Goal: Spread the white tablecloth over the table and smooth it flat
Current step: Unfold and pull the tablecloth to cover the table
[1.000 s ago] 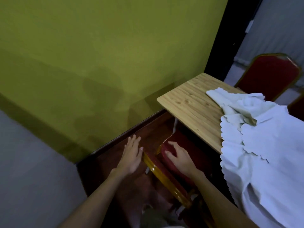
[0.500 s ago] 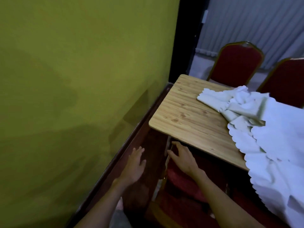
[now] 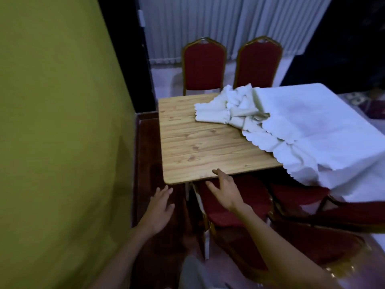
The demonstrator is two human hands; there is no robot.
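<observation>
A white tablecloth with a scalloped edge covers the right part of the wooden table and hangs over its near right side. Its left portion is bunched in folds near the table's far middle. The left half of the tabletop is bare wood. My right hand is open, fingers spread, just below the table's near edge, one fingertip at the rim. Lower and to the left, over the dark floor, my left hand is open too. Neither hand touches the cloth.
A green wall runs close along the left. Two red chairs stand behind the table. More red chairs sit under and in front of the table's near edge. White curtains hang at the back.
The view has swung right and up, bringing the whole table and far chairs into sight. My right hand has risen from the chair to the table's near edge; the left stays open and low.
</observation>
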